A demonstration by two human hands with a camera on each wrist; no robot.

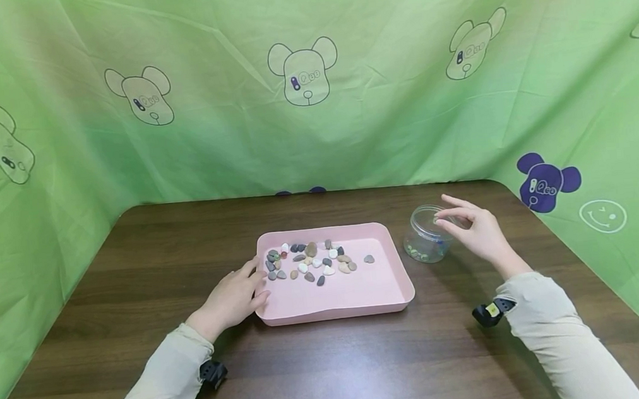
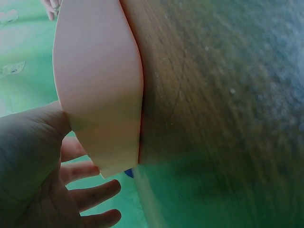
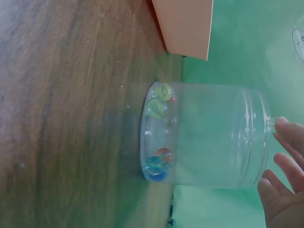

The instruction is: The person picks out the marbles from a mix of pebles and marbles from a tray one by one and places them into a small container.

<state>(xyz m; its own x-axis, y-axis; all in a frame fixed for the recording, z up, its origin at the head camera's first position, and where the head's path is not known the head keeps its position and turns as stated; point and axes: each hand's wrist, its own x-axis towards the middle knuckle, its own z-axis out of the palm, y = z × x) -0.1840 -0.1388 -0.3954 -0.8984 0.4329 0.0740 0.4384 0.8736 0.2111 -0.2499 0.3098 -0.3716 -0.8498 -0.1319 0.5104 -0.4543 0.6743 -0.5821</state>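
Observation:
A pink tray (image 1: 329, 313) holds scattered pebbles (image 1: 310, 249) in grey, white and tan, with a reddish marble (image 1: 284, 254) among them. My left hand (image 1: 235, 297) rests on the tray's left rim, fingers spread and loosely bent; the left wrist view hides the thumb tip behind the wall. To the tray's right stands a clear jar (image 3: 209, 137), uncapped, with several coloured marbles (image 3: 156, 109) on its bottom. Right at the jar's mouth, my right hand (image 1: 475, 231) pinches a small clear marble (image 3: 272, 124) between thumb and index finger.
Everything stands on a dark wooden table (image 1: 335, 375). A green cloth (image 1: 315, 149) printed with bear heads hangs behind and at both sides. One grey pebble (image 1: 369, 259) lies apart from the others, toward the tray's right.

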